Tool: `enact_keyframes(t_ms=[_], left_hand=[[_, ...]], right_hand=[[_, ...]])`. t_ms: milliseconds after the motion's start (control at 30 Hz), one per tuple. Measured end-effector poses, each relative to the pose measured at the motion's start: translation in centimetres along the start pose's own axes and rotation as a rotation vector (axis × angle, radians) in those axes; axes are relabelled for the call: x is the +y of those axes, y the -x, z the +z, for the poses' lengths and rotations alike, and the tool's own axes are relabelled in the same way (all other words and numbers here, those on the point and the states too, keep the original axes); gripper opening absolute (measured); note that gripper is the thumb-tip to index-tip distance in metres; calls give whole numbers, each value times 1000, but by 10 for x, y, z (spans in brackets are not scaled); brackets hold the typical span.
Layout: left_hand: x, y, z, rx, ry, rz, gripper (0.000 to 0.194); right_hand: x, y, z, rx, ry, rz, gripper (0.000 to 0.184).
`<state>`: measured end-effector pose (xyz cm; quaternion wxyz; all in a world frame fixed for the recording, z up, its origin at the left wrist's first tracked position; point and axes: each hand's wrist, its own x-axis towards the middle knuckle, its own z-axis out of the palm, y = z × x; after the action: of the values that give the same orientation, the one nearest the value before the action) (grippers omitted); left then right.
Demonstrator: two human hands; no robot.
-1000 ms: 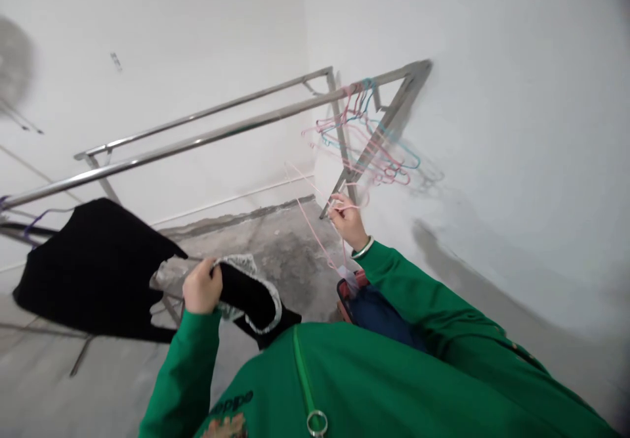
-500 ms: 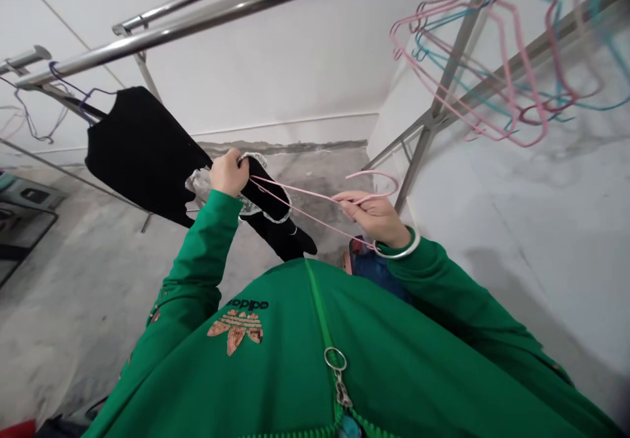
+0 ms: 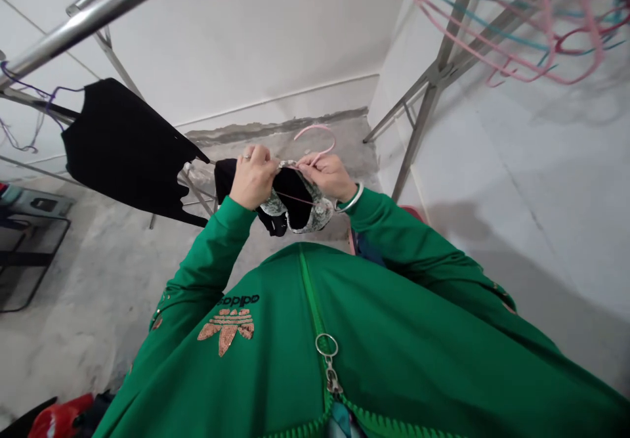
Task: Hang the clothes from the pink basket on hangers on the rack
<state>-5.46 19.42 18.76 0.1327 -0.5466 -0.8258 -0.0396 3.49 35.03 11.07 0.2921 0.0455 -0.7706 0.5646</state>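
Note:
Between my hands hangs a black garment with a white lacy edge. My left hand is closed on the garment near its upper edge, a ring on one finger. Beside it, my right hand pinches a pink wire hanger just below its hook. The hanger's hook curls up above the fingers, and part of its thin frame crosses the garment's opening. The garment reaches over the hanger near my right fingers; how far the hanger sits inside is partly hidden.
A black top hangs at left from a metal rail. Several pink and blue hangers hang at upper right on a metal frame. Low on the left stands a dark rack; a red item lies at bottom left.
My hands have come together. The right hand moved left with the hanger, bringing it into the lacy opening. The view has shifted, so the rail and hung hangers sit higher.

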Motion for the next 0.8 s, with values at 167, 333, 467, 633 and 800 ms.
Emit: enact_keyframes(t_ms=[167, 333, 467, 633, 800], left_hand=[[-16, 4, -6, -82, -6, -46, 25], [-34, 14, -9, 175, 54, -186, 23], [-35, 20, -18, 260, 87, -133, 21], [-21, 28, -29, 260, 118, -44, 22], [-28, 44, -41, 228, 132, -17, 25]], right_hand=[[-10, -21, -19, 3, 180, -224, 36], [-9, 3, -20, 449, 461, -304, 29], [25, 49, 19, 294, 618, -155, 27], [75, 52, 63, 224, 624, 202, 31], [105, 27, 48, 31, 380, 374, 33]])
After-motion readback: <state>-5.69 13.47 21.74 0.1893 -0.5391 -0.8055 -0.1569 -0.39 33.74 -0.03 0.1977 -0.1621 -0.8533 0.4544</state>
